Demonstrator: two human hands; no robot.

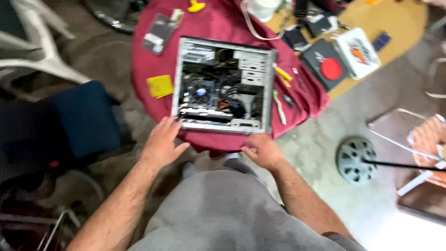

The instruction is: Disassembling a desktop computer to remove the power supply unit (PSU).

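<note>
An open desktop computer case (223, 86) lies flat on a round table covered by a dark red cloth (218, 23). Its motherboard, cables and drive bays show inside. My left hand (162, 142) is spread open at the case's near left corner, fingertips close to the metal edge. My right hand (261, 149) rests at the near edge of the table just below the case's right corner, fingers curled with the thumb out; I cannot tell whether it grips the cloth.
A yellow cloth (160, 86) lies left of the case, screwdrivers (280, 100) to its right. Boxes (327, 65) and a white container (263, 8) sit at the back. A dark blue chair (83, 118) stands left, a fan base (356, 159) right.
</note>
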